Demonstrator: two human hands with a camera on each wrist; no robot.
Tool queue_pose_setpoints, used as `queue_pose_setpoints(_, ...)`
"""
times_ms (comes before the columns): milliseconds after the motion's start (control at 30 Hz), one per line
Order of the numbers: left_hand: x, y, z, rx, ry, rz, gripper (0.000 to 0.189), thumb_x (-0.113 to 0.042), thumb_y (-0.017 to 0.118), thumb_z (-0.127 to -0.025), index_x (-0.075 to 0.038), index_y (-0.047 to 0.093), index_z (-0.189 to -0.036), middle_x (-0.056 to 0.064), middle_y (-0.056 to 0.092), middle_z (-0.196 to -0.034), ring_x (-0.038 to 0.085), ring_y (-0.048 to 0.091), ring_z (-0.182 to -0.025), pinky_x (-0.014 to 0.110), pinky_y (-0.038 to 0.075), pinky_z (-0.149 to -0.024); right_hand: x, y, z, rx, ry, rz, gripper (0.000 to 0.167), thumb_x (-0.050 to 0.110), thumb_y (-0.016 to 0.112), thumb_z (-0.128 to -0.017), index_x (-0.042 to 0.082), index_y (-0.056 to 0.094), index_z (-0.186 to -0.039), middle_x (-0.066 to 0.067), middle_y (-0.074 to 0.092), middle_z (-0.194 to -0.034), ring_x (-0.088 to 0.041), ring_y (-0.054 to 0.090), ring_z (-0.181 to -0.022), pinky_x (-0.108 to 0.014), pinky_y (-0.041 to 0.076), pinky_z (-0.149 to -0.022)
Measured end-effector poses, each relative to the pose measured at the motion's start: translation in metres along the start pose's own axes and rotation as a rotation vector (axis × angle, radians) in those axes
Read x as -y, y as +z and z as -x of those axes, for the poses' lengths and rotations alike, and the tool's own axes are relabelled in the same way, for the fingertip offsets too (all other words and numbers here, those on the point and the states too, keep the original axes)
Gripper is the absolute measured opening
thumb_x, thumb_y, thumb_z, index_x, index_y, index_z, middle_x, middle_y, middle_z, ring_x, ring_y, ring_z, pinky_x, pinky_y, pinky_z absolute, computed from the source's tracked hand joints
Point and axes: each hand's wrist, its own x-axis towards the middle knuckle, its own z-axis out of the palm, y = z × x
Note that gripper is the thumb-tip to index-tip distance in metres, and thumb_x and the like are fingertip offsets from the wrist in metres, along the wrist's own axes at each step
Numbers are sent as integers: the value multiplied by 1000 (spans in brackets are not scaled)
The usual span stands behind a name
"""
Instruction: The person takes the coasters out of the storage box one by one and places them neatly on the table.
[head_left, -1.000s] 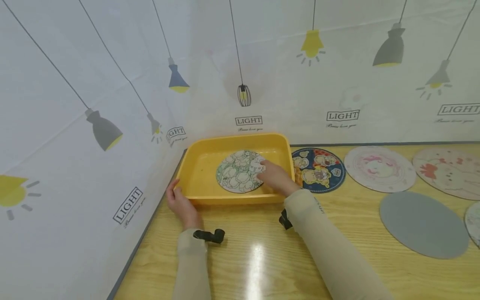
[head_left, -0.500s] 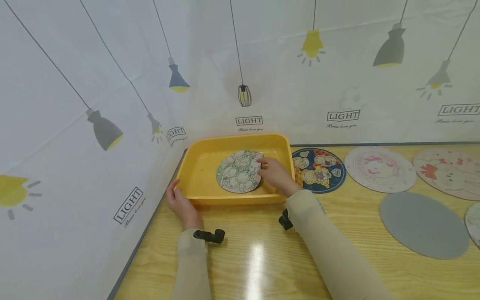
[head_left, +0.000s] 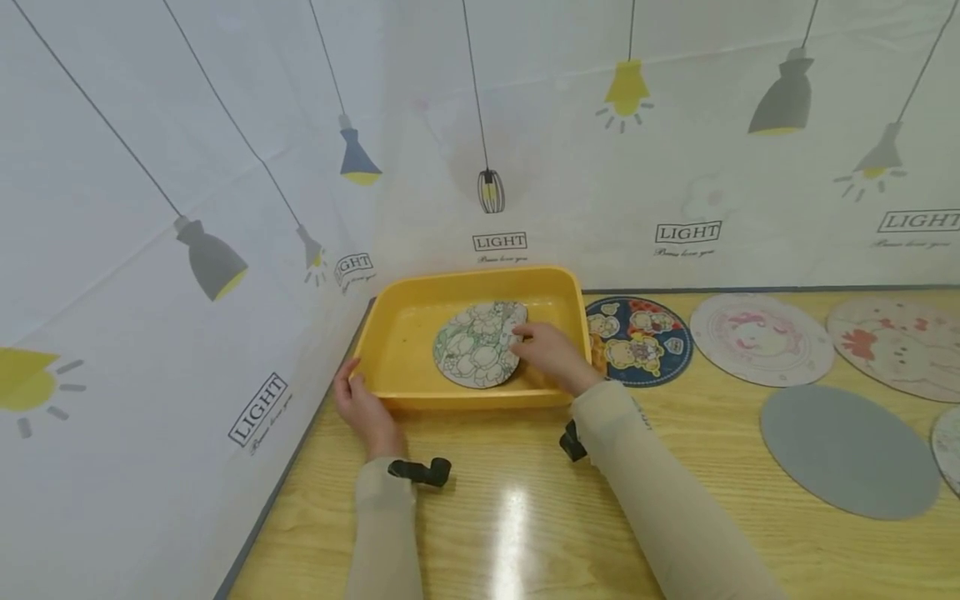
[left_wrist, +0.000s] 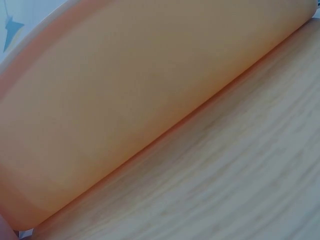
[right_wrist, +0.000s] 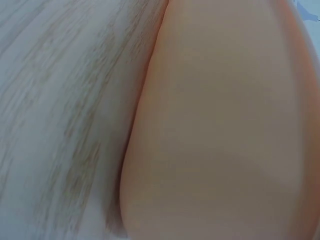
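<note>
A yellow plastic tray [head_left: 397, 337] stands on the table in the head view, near the corner of the walls. Inside it is a round mat [head_left: 474, 346] printed with line-drawn figures in green and grey. My right hand [head_left: 551, 354] reaches over the tray's front right and pinches the mat's right edge, which is tilted up off the tray floor. At the tray's front left corner, my left hand [head_left: 365, 412] holds the rim. Both wrist views are filled mostly by the tray's outer wall [left_wrist: 130, 85] and the wooden table [right_wrist: 55, 120]; neither shows the fingers' contact.
Right of the tray lie a dark blue round mat [head_left: 637, 342] with cartoon bears, a pale pink one [head_left: 761, 339], another pink one [head_left: 900, 346] and a plain grey disc [head_left: 847, 450]. A white wall covering [head_left: 585, 183] with lamp prints rises behind.
My right hand has shifted its fingers to the mat's right edge. That edge has risen and the mat now looks tilted. My left hand stays at the tray's corner.
</note>
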Motion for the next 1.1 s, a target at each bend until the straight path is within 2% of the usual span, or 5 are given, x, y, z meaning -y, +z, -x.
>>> queue_pose_setpoints(133, 1, 1, 0, -3, 9, -2, 27, -6, 40, -88, -4, 57, -108, 4, 49, -120, 21, 48, -108, 36, 39, -90, -2, -1, 0, 1, -12, 13, 42, 19, 51, -88, 6, 47, -128, -9, 45, -130, -21, 46, -107, -38, 39, -91)
queue_pose_setpoints(367, 0, 0, 0, 0, 0, 3, 27, -6, 40, -88, -5, 57, -109, 3, 50, -120, 22, 49, -108, 37, 39, -91, -1, 0, 1, -11, 0, -16, 37, 16, 51, -89, 9, 51, -125, -6, 54, -116, -21, 50, -66, -30, 44, -58)
queue_pose_setpoints(700, -1, 1, 2, 4, -2, 12, 27, -6, 40, -89, -3, 56, -110, 3, 49, -120, 24, 48, -109, 39, 38, -91, 1, -1, 4, -96, -12, -45, 27, 21, 55, -87, 9, 62, -111, -4, 58, -111, -21, 52, -95, -37, 43, -81)
queue_pose_setpoints(967, -9, 2, 5, 15, -18, 19, 27, -3, 40, -88, 0, 55, -110, 5, 49, -121, 27, 46, -111, 41, 35, -93, 3, 0, 5, -129, -55, 20, 19, 17, 56, -84, 14, 66, -100, 0, 60, -101, -20, 52, -78, -32, 43, -65)
queue_pose_setpoints(1100, -15, 3, 9, 17, -10, 4, 28, -2, 39, -88, 3, 54, -111, 7, 48, -121, 28, 44, -112, 42, 34, -94, 2, 0, 6, -101, -81, 71, 20, 19, 52, -84, 15, 66, -98, 1, 59, -102, -18, 51, -78, -31, 42, -65)
